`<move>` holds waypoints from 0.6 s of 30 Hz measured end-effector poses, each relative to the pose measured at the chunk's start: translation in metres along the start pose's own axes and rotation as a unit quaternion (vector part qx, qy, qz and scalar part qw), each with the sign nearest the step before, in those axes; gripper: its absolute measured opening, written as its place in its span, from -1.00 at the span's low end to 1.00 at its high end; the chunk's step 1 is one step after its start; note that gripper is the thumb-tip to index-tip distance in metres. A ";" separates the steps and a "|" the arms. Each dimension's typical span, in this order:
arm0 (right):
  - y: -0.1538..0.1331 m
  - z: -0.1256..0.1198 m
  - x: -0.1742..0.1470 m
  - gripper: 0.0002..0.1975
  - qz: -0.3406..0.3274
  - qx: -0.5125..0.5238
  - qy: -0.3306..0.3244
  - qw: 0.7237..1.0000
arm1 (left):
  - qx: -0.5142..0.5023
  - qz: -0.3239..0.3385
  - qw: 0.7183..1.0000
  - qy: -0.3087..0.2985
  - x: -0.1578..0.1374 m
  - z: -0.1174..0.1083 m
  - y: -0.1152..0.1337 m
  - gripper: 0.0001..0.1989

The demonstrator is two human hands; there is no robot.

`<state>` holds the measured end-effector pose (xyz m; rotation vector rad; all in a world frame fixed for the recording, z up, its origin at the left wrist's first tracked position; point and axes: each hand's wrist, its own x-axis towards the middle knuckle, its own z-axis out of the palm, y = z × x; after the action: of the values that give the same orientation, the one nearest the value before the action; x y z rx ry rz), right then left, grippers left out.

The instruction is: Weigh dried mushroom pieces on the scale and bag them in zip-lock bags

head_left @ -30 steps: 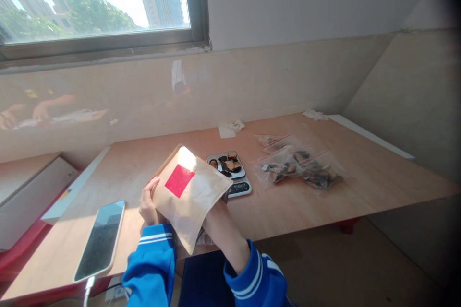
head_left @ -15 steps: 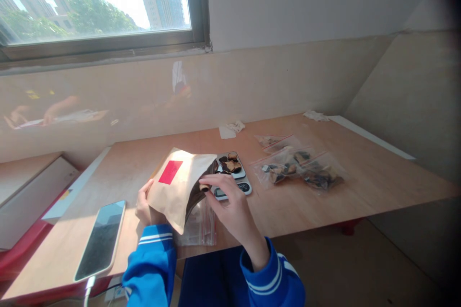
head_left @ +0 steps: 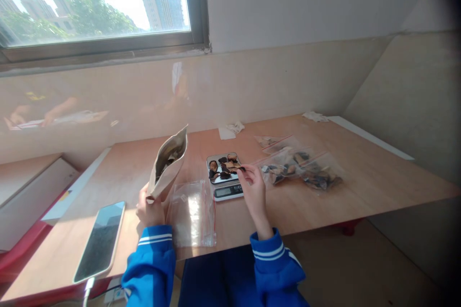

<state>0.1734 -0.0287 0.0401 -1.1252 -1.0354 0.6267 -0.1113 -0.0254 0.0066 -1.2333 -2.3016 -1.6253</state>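
Swings right grip (head_left: pixel 255 191) from kraft pouch (head_left: pixel 173 172) over to kitchen scale (head_left: pixel 224 192), pinching a dried slice (head_left: pixel 242 169) right by its edge; pretty much just clutches pouch in left grip (head_left: pixel 150 210), mouth up, left of scale.

Smooth, glossy plastic fronts the display panel of a scale (head_left: pixel 223 193), its plate catching a mirror-like shine beneath rough, wrinkled dried slices (head_left: pixel 213 168). To the scale's left, a paper pouch (head_left: pixel 175 170) shows a matt, creased face behind glossy clear plastic bags (head_left: pixel 190 216), while a phone (head_left: pixel 101 240) farther left bears a smooth, glassy screen. Crinkled, see-through plastic packets (head_left: pixel 284 165) glint right of the scale. Under it spreads a smooth, wood-look tabletop (head_left: pixel 230 223); behind it, a polished wall (head_left: pixel 252 86) gives reflections. Matt cloth sleeves (head_left: pixel 149 259) bunch in front.
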 end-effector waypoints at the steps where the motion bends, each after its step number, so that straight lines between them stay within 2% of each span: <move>1: 0.010 -0.002 0.001 -0.75 0.000 -0.031 0.006 1.000 | 0.006 -0.006 1.000 -0.002 0.001 0.001 -0.001 -0.68; 3: 0.027 -0.005 0.003 -0.75 -0.010 -0.098 0.013 0.995 | 0.013 -0.013 1.000 -0.009 0.002 0.002 -0.002 -0.72; 6: 0.041 -0.008 0.004 -0.77 -0.039 -0.188 0.021 0.981 | 0.024 -0.028 0.999 -0.028 0.002 0.000 0.002 -0.67; 9: 0.047 -0.008 0.005 -0.76 -0.052 -0.246 0.028 0.967 | 0.054 -0.057 0.994 -0.076 0.002 -0.004 0.009 -0.59; 12: 0.049 -0.005 0.004 -0.75 -0.057 -0.275 0.034 0.959 | 0.076 -0.074 0.987 -0.117 0.004 -0.007 0.014 -0.53; 18: 0.051 0.000 0.002 -0.71 -0.056 -0.273 0.068 0.958 | 0.084 -0.081 0.983 -0.145 0.009 -0.006 0.010 -0.42</move>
<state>0.1786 -0.0101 -0.0068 -1.5503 -1.1781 0.1632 -0.1132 -0.0239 0.0214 -1.3528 -2.7137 -1.3321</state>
